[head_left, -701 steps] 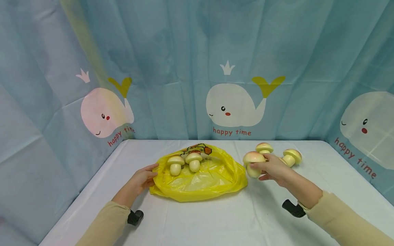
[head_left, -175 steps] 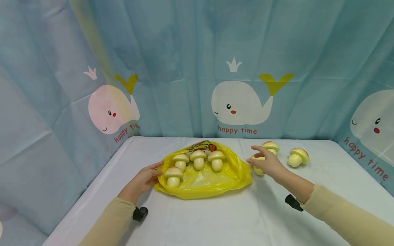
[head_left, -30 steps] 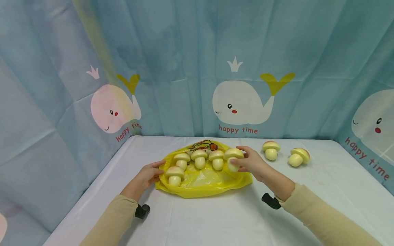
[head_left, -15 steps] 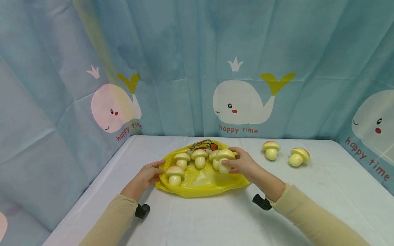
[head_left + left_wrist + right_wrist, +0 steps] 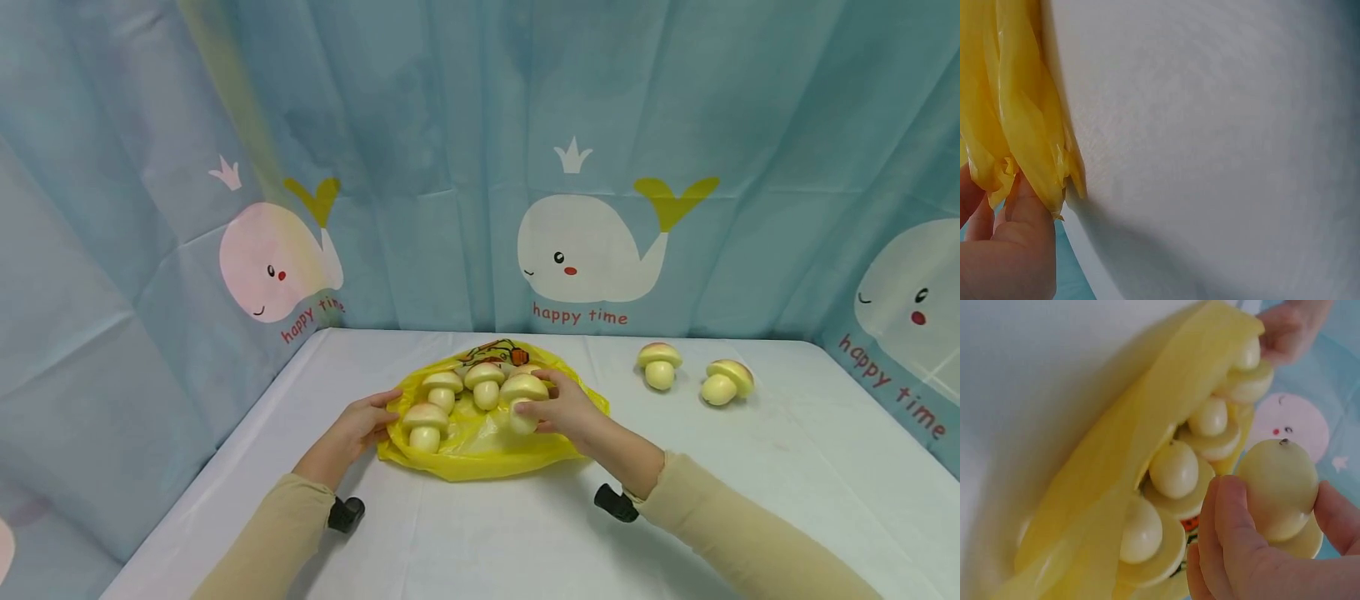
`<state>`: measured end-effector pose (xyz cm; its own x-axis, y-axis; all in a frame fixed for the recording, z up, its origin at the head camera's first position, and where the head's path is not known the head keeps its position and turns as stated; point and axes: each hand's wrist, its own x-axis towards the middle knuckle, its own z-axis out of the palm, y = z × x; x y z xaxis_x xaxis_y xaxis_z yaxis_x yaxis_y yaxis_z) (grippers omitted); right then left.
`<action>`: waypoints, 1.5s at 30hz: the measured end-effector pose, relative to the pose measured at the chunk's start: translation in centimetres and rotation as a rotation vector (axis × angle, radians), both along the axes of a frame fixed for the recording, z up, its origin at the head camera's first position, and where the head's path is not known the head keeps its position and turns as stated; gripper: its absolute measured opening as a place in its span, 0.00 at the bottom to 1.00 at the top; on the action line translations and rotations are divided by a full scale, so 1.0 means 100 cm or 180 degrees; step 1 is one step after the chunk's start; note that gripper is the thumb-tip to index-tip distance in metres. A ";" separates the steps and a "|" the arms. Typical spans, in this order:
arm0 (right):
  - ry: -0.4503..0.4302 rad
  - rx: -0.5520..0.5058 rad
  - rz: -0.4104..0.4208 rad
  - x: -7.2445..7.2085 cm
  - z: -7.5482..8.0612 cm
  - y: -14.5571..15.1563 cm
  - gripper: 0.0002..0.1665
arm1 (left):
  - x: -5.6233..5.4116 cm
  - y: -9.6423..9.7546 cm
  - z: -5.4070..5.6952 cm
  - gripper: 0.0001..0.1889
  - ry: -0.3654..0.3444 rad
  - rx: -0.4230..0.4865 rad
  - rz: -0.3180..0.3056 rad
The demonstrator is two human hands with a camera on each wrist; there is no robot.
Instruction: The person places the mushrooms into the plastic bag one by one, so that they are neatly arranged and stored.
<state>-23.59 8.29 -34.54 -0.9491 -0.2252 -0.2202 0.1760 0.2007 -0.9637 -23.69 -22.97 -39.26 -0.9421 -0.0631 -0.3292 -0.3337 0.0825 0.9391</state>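
A yellow plastic bag [image 5: 487, 471] lies spread with its mouth facing me, and several toy mushrooms sit inside it. Among them are a front-left mushroom [image 5: 426, 427], one behind it [image 5: 442, 390] and a middle one [image 5: 485, 385]; another is mostly hidden behind my right hand. My left hand [image 5: 358, 429] pinches the bag's left rim, as the left wrist view also shows at the crumpled plastic [image 5: 1029, 144]. With thumb and fingers, my right hand [image 5: 566, 408] grips a mushroom [image 5: 1279, 487] by its stem, cap up, over the bag's opening.
Two more mushrooms, one upright [image 5: 660, 367] and one tilted [image 5: 727, 383], rest on the white table [image 5: 480, 542] at the back right. A blue curtain [image 5: 427, 167] with whale prints hangs behind and along the sides.
My right hand took the nearest mushroom from the right-hand group and carried it left over the bag, lately lower and nearer me. More mushrooms sit in the bag than before. My left hand stays at the rim.
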 end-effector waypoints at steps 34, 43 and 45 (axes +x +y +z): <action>0.0290 0.0702 -0.0120 0.011 -0.041 -0.075 0.39 | 0.002 -0.001 0.002 0.29 0.0067 0.0005 -0.0087; 0.0331 0.0786 -0.0121 0.010 -0.038 -0.078 0.39 | 0.002 0.001 0.004 0.29 0.0070 0.0123 -0.0119; 0.0364 0.0811 -0.0109 0.009 -0.038 -0.078 0.39 | 0.002 0.001 0.004 0.29 0.0059 0.0119 -0.0121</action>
<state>-22.66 0.47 -38.38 -0.9771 -0.1437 -0.1567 0.0799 0.4348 -0.8970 -23.46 -22.88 -38.83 -0.9496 -0.0151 -0.3132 -0.3136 0.0594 0.9477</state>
